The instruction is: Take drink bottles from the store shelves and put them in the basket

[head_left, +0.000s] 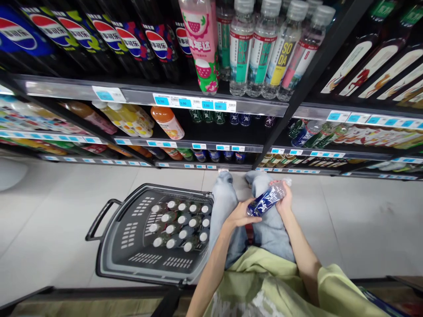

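A clear drink bottle point(264, 200) with a dark blue label and white lettering lies tilted over my knees, its cap end up to the right. My left hand point(242, 213) is closed round the bottle's base. Near the neck, my right hand point(284, 198) grips the other end. To the left of my legs a grey shopping basket point(132, 255) stands on the floor. Inside it several upright bottles point(184, 219) with white caps are grouped toward the side near me.
A drinks shelf point(251, 105) spans the view in front, with cola bottles point(99, 35), soda water bottles point(257, 48) and an orange drink bottle point(168, 122). The basket handle point(99, 220) sticks out to the left. Behind me runs another shelf edge point(132, 293).
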`<act>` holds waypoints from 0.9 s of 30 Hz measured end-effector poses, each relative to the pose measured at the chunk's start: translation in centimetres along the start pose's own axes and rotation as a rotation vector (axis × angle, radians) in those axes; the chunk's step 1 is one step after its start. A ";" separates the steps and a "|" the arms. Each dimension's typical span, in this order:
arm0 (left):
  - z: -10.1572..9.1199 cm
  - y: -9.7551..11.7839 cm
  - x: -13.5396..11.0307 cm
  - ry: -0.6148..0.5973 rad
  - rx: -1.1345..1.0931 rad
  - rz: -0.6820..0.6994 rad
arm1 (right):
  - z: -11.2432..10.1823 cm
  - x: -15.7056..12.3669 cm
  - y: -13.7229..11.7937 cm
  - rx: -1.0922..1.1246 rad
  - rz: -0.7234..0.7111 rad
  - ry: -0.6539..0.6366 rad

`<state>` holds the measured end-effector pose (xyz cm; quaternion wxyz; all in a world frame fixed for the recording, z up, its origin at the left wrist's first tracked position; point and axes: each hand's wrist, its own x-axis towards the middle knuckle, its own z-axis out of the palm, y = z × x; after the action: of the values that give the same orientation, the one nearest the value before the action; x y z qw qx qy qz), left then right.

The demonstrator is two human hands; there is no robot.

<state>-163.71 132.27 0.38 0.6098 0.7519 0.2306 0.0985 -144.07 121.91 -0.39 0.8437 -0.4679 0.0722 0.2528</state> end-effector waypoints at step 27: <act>0.0 -0.2 0.3 -0.224 0.013 -0.073 | 0.3 -0.8 -0.2 -0.132 0.015 -0.022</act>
<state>-163.48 132.41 0.16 0.6298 0.7534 0.1889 -0.0098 -144.73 121.79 0.22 0.8099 -0.5191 0.0494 0.2685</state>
